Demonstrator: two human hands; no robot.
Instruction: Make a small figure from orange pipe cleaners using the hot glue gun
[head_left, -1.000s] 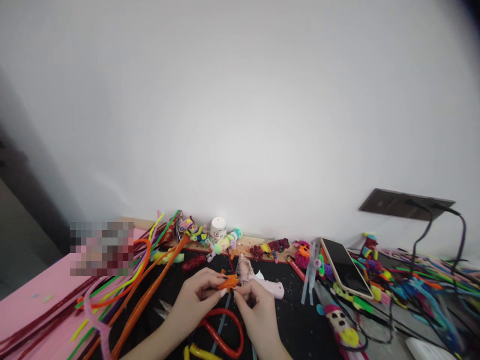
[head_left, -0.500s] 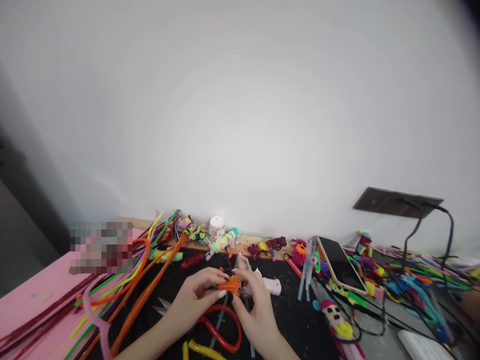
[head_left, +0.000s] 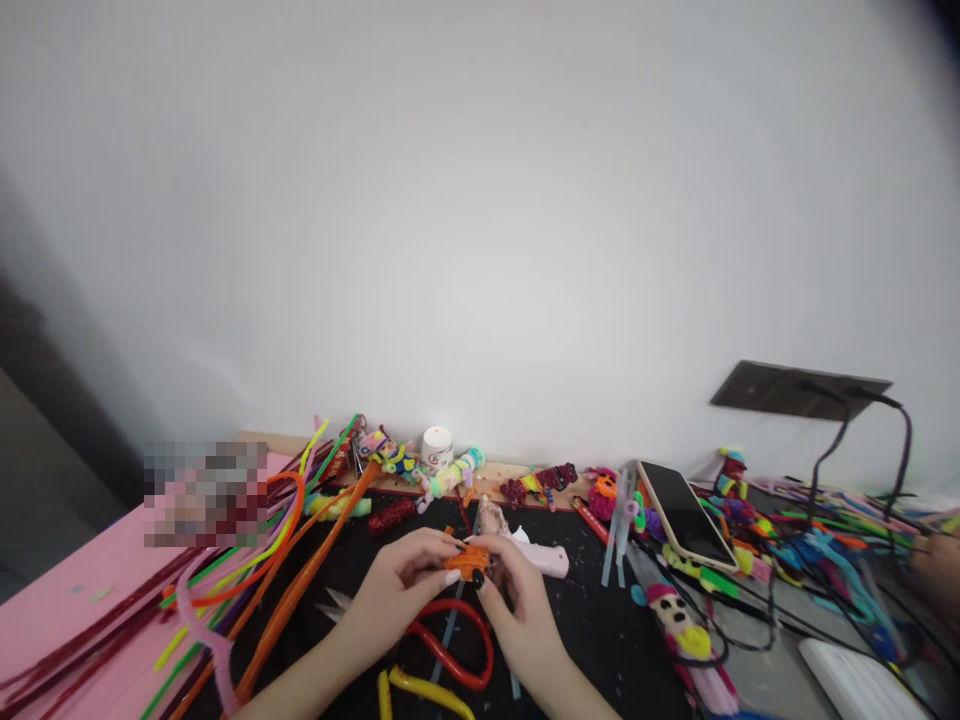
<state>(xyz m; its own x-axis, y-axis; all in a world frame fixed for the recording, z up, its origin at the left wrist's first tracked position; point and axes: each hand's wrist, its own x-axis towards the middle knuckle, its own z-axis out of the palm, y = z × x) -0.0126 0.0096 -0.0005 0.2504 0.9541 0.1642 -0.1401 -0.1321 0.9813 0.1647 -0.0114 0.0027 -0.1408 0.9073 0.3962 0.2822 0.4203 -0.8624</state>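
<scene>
Between both hands is a small orange bundle of pipe cleaner (head_left: 466,563), pinched from either side. My left hand (head_left: 409,580) has its thumb and fingertips on the bundle's left part. My right hand (head_left: 517,595) grips the right part, thumb below and fingers above. Just behind the right hand lies a pale pink glue gun (head_left: 546,560), partly hidden. Scissors with red handles (head_left: 480,680) rest under the hands, their blades (head_left: 330,606) showing left of my left wrist. Yellow pipe cleaner pieces (head_left: 427,690) lie at the near edge.
Long pipe cleaners (head_left: 300,570) spread over the left side. Pipe cleaner figures (head_left: 538,485) and a white paper cup (head_left: 436,448) line the wall. At right are a phone (head_left: 686,515), a doll-like figure (head_left: 679,620), cables (head_left: 814,480), and another person's hand (head_left: 937,565).
The orange bundle is turned slightly between my fingers, with both hands still on it. The whole view has shifted a little. More of the other person's hand shows at the right edge.
</scene>
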